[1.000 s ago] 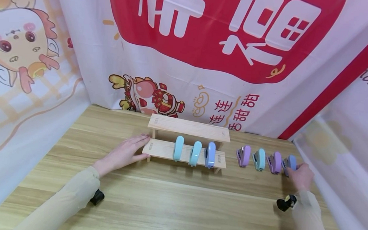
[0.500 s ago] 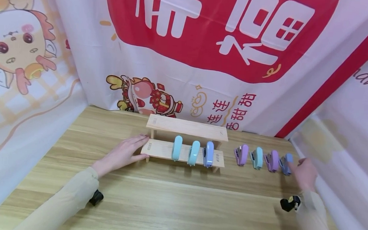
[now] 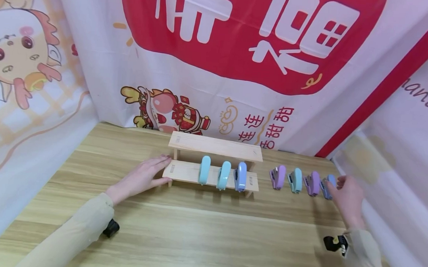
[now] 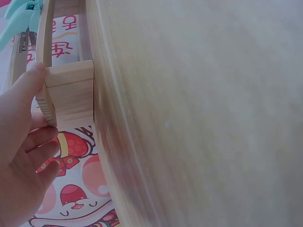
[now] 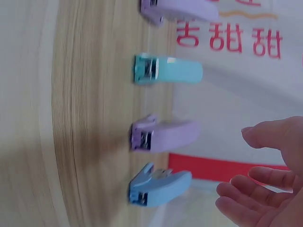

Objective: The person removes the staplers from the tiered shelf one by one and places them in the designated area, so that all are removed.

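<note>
- While the right hand (image 3: 349, 200) hovers by the end blue stapler (image 5: 163, 189), which sits at its ten o'clock, its thumb and fingers are apart; the right wrist view shows them clear of the stapler.
- The left hand (image 3: 139, 177) grips the left end of the lower board (image 3: 185, 171) between thumb and fingers, the wooden rack (image 3: 217, 146) reaching toward its three o'clock.
- From the end blue stapler toward nine o'clock, the first purple stapler (image 3: 313, 184), a mint stapler (image 3: 296, 180) and the second purple stapler (image 3: 278, 177) stand separately on the table (image 3: 194, 241).
- Further toward nine o'clock, the lower board bears a shelved blue stapler (image 3: 241, 176), then two mint staplers (image 3: 223, 175).
- At twelve o'clock, behind the rack, hangs a white cloth (image 3: 162, 72) with a red patch (image 3: 236, 62).
</note>
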The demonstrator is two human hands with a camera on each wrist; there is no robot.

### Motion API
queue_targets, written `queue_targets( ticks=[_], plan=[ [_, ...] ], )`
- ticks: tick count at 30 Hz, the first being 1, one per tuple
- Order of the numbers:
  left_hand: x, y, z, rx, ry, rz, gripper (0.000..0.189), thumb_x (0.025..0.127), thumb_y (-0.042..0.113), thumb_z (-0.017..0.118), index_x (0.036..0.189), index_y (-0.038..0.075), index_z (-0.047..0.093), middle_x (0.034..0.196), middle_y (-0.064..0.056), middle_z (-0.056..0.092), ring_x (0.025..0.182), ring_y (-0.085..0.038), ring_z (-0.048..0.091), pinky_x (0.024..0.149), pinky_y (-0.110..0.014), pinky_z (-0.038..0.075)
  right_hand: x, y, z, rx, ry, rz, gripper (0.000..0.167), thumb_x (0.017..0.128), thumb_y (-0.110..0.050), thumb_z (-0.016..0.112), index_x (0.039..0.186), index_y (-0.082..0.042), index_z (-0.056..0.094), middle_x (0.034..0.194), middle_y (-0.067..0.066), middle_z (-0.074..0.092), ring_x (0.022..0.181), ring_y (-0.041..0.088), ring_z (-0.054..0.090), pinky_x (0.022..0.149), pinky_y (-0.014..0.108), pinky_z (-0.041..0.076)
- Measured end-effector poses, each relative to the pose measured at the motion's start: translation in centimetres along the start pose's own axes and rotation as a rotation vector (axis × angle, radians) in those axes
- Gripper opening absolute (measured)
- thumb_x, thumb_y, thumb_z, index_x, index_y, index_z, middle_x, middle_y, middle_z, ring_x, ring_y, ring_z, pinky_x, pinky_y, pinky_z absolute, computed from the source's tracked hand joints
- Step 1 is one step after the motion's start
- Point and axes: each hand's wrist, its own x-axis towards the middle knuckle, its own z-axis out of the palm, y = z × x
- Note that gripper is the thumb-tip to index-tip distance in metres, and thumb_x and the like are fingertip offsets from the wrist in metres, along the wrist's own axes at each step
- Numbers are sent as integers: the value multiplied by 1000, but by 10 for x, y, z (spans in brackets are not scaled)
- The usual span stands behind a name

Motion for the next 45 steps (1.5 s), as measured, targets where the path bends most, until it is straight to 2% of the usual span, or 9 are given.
queue_targets(
  ticks=[7,12,18,21,26,31,34,41,45],
  plan=[
    [0,0,-2,-6,-3,-5,73,87,37,76,141,-4,50,147,-24,51,135,-41,51,112,-58,42,-12,-26,0,30,-7,-53,45,92,-20,68,117,15,54,107,34,61,93,43,61,80,55,56],
    [0,1,-2,-14,-15,-12,73,88,38,75,142,-4,50,147,-24,50,135,-42,50,112,-59,42,-25,-42,4,30,39,-123,43,90,-18,71,113,14,56,103,33,61,90,42,60,78,55,53],
    [0,0,-2,-7,-17,-8,73,88,38,74,142,-3,50,147,-24,50,135,-41,50,112,-59,42,-40,-64,16,22,112,-227,38,84,-15,77,106,11,60,94,29,66,81,38,64,66,39,54],
    [0,0,-2,-5,-16,-8,73,88,39,74,142,-3,50,147,-24,50,135,-41,50,112,-60,42,-46,-75,22,30,107,-267,37,84,-13,77,106,10,60,93,28,66,80,37,65,66,40,56],
    [0,1,-3,-5,-14,-9,73,88,39,74,142,-3,50,147,-24,51,135,-41,50,112,-59,42,-58,-92,32,63,90,-308,35,83,-10,78,105,9,59,93,27,67,82,37,66,71,51,59],
    [0,2,-4,-6,-15,-10,72,88,38,74,142,-3,50,147,-24,50,135,-41,50,113,-59,42,-68,-106,44,73,72,-325,32,83,-10,78,103,7,59,94,25,68,83,36,67,74,50,60],
    [-1,2,-4,-5,-16,-10,72,88,37,74,142,-4,50,147,-24,50,135,-41,50,113,-59,42,-74,-116,48,82,28,-311,33,85,-13,77,107,5,59,99,24,68,88,36,68,78,50,61],
    [-1,1,-3,-2,-27,-20,73,88,39,74,143,-3,49,148,-23,50,136,-41,50,113,-59,41,-86,-142,61,124,-18,-371,39,83,-13,80,111,4,60,98,20,68,87,32,67,76,46,62],
    [-1,2,-4,1,-30,-22,73,89,39,73,143,-3,49,148,-23,49,136,-41,49,114,-58,41,-90,-154,68,148,-58,-358,44,83,-16,80,116,3,59,103,19,67,90,31,68,79,45,62]
  ],
)
